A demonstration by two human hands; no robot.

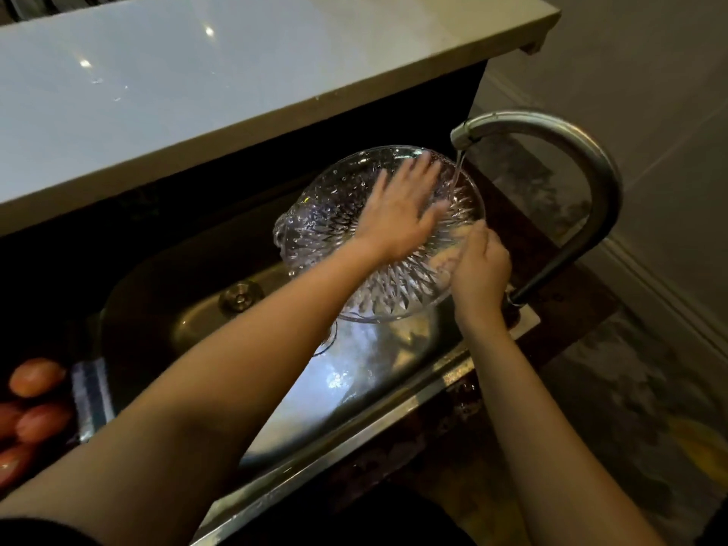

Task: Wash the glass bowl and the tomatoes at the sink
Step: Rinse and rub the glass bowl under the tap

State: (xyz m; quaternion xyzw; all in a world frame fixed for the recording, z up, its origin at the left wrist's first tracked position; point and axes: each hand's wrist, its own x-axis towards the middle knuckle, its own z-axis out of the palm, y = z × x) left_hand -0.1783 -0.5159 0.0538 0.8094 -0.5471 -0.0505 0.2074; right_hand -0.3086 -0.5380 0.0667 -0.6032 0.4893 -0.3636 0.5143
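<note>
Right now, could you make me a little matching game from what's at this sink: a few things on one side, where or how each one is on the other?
Things:
1. glass bowl
2. tomatoes
3. faucet
4. left hand

States:
A. running water
B. lying left of the sink
C. held tilted over the sink
D. spread flat inside the bowl

Pairs: 1-C, 2-B, 3-A, 4-D

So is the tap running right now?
On: a thin stream falls from the faucet spout into the glass bowl.
</note>
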